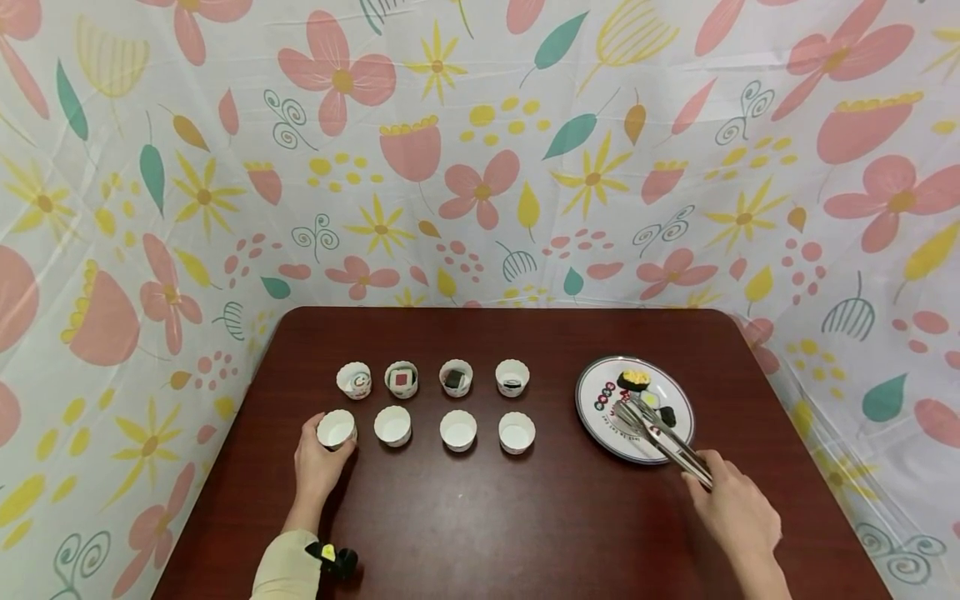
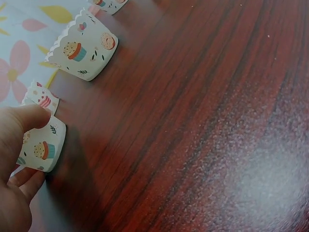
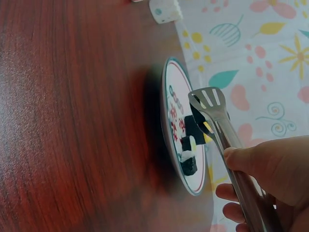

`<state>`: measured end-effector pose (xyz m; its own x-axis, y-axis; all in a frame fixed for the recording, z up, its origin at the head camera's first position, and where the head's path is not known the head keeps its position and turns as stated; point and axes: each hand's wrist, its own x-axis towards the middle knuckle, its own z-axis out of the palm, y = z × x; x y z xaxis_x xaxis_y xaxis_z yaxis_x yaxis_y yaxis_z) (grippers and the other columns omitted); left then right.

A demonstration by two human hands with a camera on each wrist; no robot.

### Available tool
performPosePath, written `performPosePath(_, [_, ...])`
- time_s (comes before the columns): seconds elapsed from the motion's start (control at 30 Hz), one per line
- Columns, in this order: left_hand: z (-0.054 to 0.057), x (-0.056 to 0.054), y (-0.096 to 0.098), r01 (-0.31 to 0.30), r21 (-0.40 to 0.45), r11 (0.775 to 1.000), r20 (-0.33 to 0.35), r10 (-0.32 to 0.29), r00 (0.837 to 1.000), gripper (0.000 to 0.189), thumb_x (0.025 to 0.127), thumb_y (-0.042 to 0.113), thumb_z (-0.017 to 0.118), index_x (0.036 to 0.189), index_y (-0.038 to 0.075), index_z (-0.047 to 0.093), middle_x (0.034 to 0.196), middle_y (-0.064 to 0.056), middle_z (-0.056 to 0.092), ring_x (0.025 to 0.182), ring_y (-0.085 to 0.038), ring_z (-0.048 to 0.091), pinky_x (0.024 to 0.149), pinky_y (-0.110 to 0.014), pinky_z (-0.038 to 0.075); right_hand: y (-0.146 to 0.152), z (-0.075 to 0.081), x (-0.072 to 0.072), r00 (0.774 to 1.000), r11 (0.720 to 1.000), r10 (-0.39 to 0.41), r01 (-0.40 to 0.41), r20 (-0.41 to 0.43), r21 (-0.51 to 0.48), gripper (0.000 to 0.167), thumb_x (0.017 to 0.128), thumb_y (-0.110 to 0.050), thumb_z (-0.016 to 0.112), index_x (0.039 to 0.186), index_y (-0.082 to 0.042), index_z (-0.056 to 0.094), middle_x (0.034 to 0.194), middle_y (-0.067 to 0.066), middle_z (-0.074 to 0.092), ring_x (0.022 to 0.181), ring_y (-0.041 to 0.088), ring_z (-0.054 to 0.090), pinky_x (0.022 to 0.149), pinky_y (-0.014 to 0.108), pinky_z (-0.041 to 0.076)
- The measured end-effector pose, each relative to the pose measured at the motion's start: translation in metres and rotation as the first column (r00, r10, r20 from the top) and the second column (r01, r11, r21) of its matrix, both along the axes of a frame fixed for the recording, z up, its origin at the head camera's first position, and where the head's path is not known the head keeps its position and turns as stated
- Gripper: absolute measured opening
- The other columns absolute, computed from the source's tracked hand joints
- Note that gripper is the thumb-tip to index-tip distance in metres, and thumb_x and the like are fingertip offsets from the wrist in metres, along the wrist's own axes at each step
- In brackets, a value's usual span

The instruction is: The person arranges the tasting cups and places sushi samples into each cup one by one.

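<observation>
My left hand (image 1: 318,467) grips the leftmost front paper baking cup (image 1: 337,430), thumb and fingers on opposite sides of it. In the left wrist view, that cup (image 2: 44,147) shows a printed cupcake pattern and stands upright. My right hand (image 1: 738,508) holds metal tongs (image 1: 681,452) by their handles. The slotted tong heads reach over the white plate (image 1: 600,429) at the right. On the plate lie a yellow-topped sushi piece (image 1: 634,380), a pale green and white piece (image 1: 650,401) and a black piece (image 1: 667,416), close to the tongs.
Behind the front cups stands a back row of cups, each with a small sushi piece inside: a white roll (image 1: 361,380), a red-centred piece (image 1: 402,377), a dark one (image 1: 454,379) and another dark-and-white one (image 1: 513,383). A flowered cloth (image 1: 480,192) hangs around the brown table (image 1: 465,542).
</observation>
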<state>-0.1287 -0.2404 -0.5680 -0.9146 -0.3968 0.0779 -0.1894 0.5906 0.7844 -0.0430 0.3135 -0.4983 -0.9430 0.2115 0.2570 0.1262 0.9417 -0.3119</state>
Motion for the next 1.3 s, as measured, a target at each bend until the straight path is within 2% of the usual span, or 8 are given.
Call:
performPosePath(0.1, [0.001, 0.0, 0.0, 0.003, 0.005, 1.0, 0.007, -0.003, 1.0, 0.067, 0.071, 0.018, 0.077, 0.128, 0.004, 0.043, 0.125, -0.022, 0.05, 0.116, -0.039, 0.046, 0.092, -0.054, 0.036, -0.003, 0.002, -0.002, 1.0, 1.0, 0.01, -0.01, -0.021, -0.001, 0.034, 0.075, -0.019, 0.073, 0.104, -0.008, 0.057, 0.081, 0.018, 0.061, 0.066, 0.044, 0.056, 0.047, 0.051, 0.037])
performPosePath(0.3, [0.001, 0.0, 0.0, 0.001, 0.0, 1.0, 0.002, -0.001, 1.0, 0.065, 0.072, 0.018, 0.076, 0.127, 0.005, 0.044, 0.125, -0.023, 0.051, 0.115, -0.039, 0.047, 0.091, -0.053, 0.037, -0.01, 0.007, -0.007, 1.0, 1.0, 0.009, -0.009, 0.001, 0.002, 0.035, 0.076, -0.022, 0.072, 0.105, -0.011, 0.057, 0.088, 0.02, 0.062, 0.071, 0.045, 0.058, 0.045, 0.051, 0.037])
performPosePath(0.5, [0.0, 0.0, 0.0, 0.006, 0.007, 1.0, 0.011, -0.006, 1.0, 0.065, 0.072, 0.019, 0.076, 0.127, 0.006, 0.044, 0.125, -0.022, 0.051, 0.116, -0.039, 0.046, 0.092, -0.053, 0.036, -0.02, 0.008, -0.014, 0.998, 0.999, 0.046, -0.046, -0.051, 0.01, 0.035, 0.073, -0.019, 0.073, 0.104, -0.01, 0.059, 0.087, 0.021, 0.062, 0.071, 0.045, 0.058, 0.046, 0.051, 0.038])
performPosePath(0.6, [0.0, 0.0, 0.0, 0.01, 0.008, 1.0, 0.011, -0.01, 1.0, 0.064, 0.072, 0.019, 0.076, 0.127, 0.006, 0.044, 0.125, -0.022, 0.051, 0.116, -0.039, 0.047, 0.092, -0.053, 0.036, -0.024, 0.009, -0.019, 0.994, 0.997, 0.072, -0.071, -0.084, 0.011, 0.036, 0.072, -0.017, 0.073, 0.104, -0.009, 0.059, 0.085, 0.021, 0.063, 0.07, 0.045, 0.058, 0.048, 0.051, 0.038])
performPosePath(0.9, [0.001, -0.003, -0.002, 0.025, 0.013, 1.0, 0.035, -0.025, 0.999, 0.063, 0.074, 0.019, 0.075, 0.127, 0.005, 0.044, 0.125, -0.022, 0.05, 0.116, -0.038, 0.046, 0.093, -0.053, 0.036, -0.039, 0.022, -0.037, 0.988, 0.992, 0.125, -0.123, -0.088, 0.027, 0.036, 0.073, -0.017, 0.073, 0.106, -0.007, 0.059, 0.084, 0.021, 0.064, 0.069, 0.043, 0.058, 0.048, 0.05, 0.04])
performPosePath(1.13, [0.002, -0.002, -0.002, 0.027, 0.015, 1.0, 0.042, -0.027, 0.999, 0.063, 0.074, 0.019, 0.075, 0.127, 0.005, 0.043, 0.126, -0.022, 0.049, 0.117, -0.038, 0.045, 0.093, -0.054, 0.035, -0.055, 0.032, -0.05, 0.985, 0.988, 0.154, -0.152, -0.074, 0.037, 0.036, 0.075, -0.018, 0.072, 0.107, -0.009, 0.06, 0.087, 0.018, 0.065, 0.066, 0.038, 0.059, 0.041, 0.043, 0.036])
performPosePath(1.3, [0.002, -0.001, -0.003, 0.027, 0.013, 1.0, 0.051, -0.028, 0.998, 0.063, 0.074, 0.019, 0.075, 0.127, 0.006, 0.043, 0.126, -0.021, 0.049, 0.117, -0.038, 0.045, 0.093, -0.054, 0.036, -0.07, 0.035, -0.058, 0.971, 0.979, 0.202, -0.194, -0.129, 0.068, 0.035, 0.073, -0.018, 0.073, 0.105, -0.01, 0.061, 0.077, 0.014, 0.064, 0.06, 0.034, 0.058, 0.04, 0.039, 0.036])
